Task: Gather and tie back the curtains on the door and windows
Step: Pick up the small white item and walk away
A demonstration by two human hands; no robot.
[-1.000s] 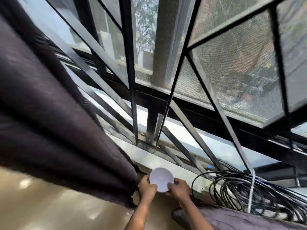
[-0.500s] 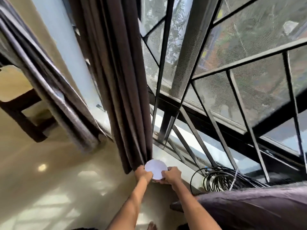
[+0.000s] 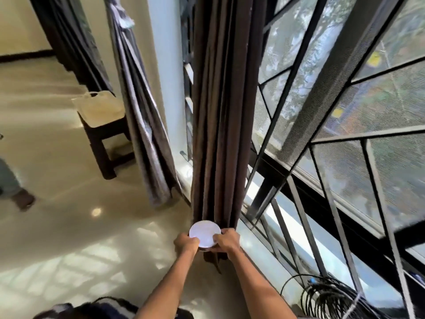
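Both hands met low in the view, toward six o'clock. The left hand (image 3: pixel 187 244) curled its fingers over the nine o'clock edge of a white disc (image 3: pixel 204 233). The right hand (image 3: pixel 227 240) pinched the three o'clock edge, thumb on the face and fingers tucked behind. Neither hand was spread.

A barred, meshed window (image 3: pixel 345 139) filled the side from one to five o'clock. Down the middle from twelve o'clock hung the brown curtain (image 3: pixel 220 111), already bunched into a narrow column of folds. Its lower end passed behind the disc and trailed just below the hands. A grey curtain (image 3: pixel 142 134) hung at eleven o'clock. A dark stool (image 3: pixel 103 134) carrying a pale bag (image 3: pixel 99 107) stood at ten o'clock, and a coil of black cable (image 3: pixel 333 300) lay at five o'clock.

That brown cloth looked thick, soft and fairly heavy, so its folds would likely slump and spread if released. It probably wanted a grip right round the whole bunch. The disc seemed light, stiff and smooth, perhaps slippery, and best held by its rim. Whether any band ran from it round the cloth could not be seen.

Both bare forearms reached up from six o'clock and converged on the disc, wrists roughly straight.
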